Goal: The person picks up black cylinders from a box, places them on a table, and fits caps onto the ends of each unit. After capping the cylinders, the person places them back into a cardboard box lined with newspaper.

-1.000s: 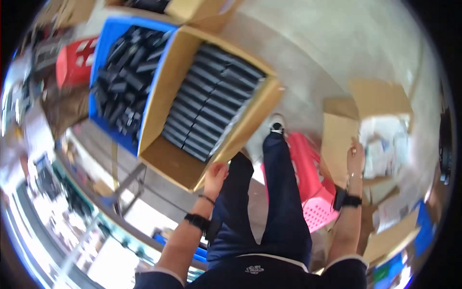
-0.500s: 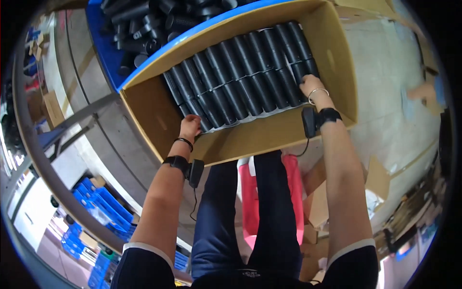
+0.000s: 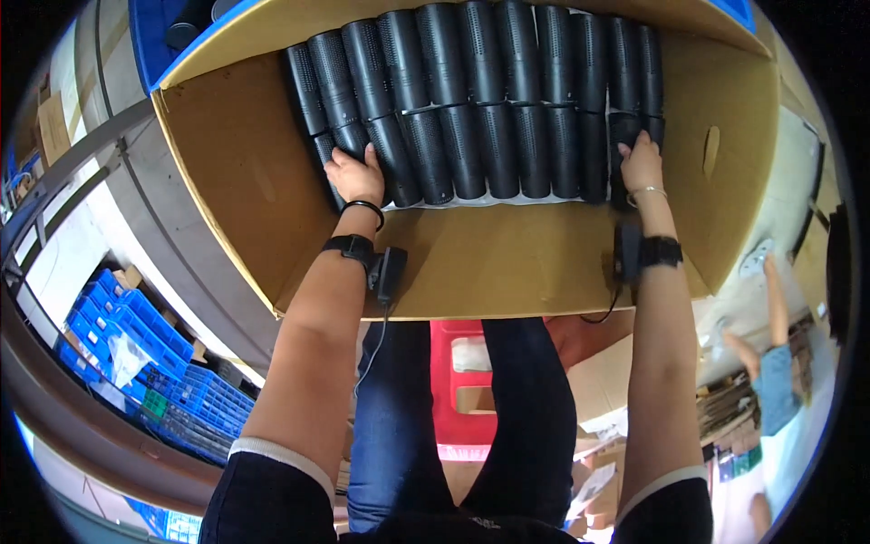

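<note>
Two rows of black perforated cylinders (image 3: 494, 150) lie packed side by side in an open cardboard box (image 3: 507, 263), with whitish sheet showing beneath. At the left end of the near row my left hand (image 3: 358, 177) is closed over a black cylinder, thumb on one side and fingers on the other. My right hand (image 3: 643, 165) grips a black cylinder at the row's right end. The undersides of both hands' fingers are hidden. Each wrist wears a black strap with a small cabled device.
Behind the box, a blue bin (image 3: 149, 41) shows at the upper left. A red stool (image 3: 441, 372) is below the box, between my legs. Blue crates (image 3: 136, 317) stand at the left beyond a metal rail. Another person (image 3: 778, 390) is at the far right.
The box and its cylinders now appear larger and higher in view. My left hand has shifted from the near row's front edge onto its cylinders. My right hand remains at the right end.
</note>
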The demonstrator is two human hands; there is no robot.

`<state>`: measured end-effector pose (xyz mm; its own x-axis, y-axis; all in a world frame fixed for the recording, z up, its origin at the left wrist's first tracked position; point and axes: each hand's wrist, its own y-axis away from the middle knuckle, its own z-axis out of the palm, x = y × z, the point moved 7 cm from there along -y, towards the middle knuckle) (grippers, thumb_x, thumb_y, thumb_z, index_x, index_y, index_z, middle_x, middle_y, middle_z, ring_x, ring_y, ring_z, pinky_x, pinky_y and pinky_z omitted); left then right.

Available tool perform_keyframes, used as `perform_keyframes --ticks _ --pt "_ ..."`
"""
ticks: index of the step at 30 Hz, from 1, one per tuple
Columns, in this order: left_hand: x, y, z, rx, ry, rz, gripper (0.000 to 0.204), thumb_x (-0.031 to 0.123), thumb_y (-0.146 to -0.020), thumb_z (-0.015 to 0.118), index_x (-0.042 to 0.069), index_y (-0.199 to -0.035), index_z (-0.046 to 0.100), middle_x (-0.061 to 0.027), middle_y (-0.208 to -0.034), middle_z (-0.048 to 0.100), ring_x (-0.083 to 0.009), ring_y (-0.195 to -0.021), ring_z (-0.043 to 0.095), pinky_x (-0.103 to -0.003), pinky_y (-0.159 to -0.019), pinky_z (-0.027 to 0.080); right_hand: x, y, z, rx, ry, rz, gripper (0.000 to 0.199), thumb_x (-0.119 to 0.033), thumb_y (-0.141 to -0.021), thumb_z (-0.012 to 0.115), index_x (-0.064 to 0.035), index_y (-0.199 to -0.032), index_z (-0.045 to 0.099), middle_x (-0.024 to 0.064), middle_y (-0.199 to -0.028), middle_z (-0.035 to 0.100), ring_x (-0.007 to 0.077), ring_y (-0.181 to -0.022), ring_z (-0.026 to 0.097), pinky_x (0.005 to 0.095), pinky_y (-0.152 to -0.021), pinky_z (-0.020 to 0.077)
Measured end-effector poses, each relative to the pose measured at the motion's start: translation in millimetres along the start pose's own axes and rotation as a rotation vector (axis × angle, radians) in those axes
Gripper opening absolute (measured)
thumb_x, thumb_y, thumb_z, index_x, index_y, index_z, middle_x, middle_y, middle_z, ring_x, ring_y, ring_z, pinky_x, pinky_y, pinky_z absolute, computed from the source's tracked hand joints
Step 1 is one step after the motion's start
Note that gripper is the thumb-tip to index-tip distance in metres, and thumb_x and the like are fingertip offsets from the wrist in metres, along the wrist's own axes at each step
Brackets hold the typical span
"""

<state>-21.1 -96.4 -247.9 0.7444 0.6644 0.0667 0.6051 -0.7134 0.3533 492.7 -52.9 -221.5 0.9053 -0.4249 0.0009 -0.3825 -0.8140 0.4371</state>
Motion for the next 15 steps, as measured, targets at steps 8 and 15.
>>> perform_keyframes --ticks 8,15 --pt "0.0 4.0 -7.3 -0.095 0.386 0.179 0.060 0.027 -0.084 0.072 0.000 -0.124 0.036 -0.0296 -0.105 0.061 -0.0441 -0.100 0.060 -0.045 -0.088 0.047 -18.5 1.2 30.9 -0.238 -0.417 -0.259 0.083 -0.043 -0.081 0.073 -0.0091 -0.146 0.034 0.0242 -0.122 0.055 0.0310 -0.115 0.054 0.0355 -0.096 0.0441" --pt "24.2 33.2 6.2 -0.833 1.066 -0.022 0.061 0.030 -0.085 0.074 0.009 -0.133 0.044 -0.0129 -0.124 0.048 -0.0206 -0.106 0.054 -0.033 -0.083 0.051 3.1 0.4 65.7 -0.331 -0.608 -0.111 0.082 -0.036 -0.080 0.076 -0.0025 -0.144 0.036 0.0180 -0.122 0.057 0.0219 -0.114 0.055 0.0332 -0.092 0.0467"
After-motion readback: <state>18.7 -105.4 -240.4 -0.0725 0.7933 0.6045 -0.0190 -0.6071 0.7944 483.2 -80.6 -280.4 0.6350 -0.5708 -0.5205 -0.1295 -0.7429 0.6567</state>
